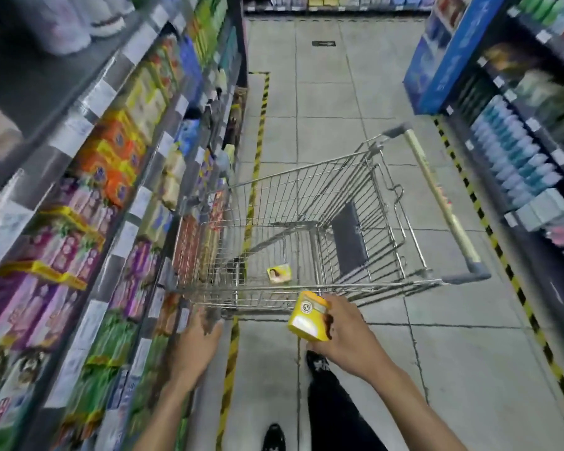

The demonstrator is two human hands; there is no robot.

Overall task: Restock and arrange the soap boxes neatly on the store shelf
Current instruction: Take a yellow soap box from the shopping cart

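Grips a yellow rectangular cardboard soap box [308, 315] in the right hand [347, 332], fingers and thumb curled round its right side, tilted, just above the near rim of a silver wire shopping trolley [306, 285]. Reaches forward with the left hand [196, 341], fingers loosely spread and holding nothing, at the trolley's near left corner; too blurred to tell whether touching the wire.

Inside the trolley, on its mesh bottom, one small yellow soap box with a pictured face [279, 274], lying flat and alone. Beyond, the trolley's pale push bar with grey end caps [443, 203], angled toward the right of the aisle.

Underfoot, pale grey floor tiles [339, 92] with dark joints, edged by yellow-and-black striped tape [258, 151] along the foot of each rack. To the left, grey metal shelving [137, 196] packed with purple, orange, yellow and green cartons behind white price tags, close against the trolley's side. To the right, a second rack [546, 138] with rows of pale blue packs, and a blue display stand [437, 60] at its far end. At the bottom edge, black shoes [274, 437] and a dark trouser leg [336, 411].
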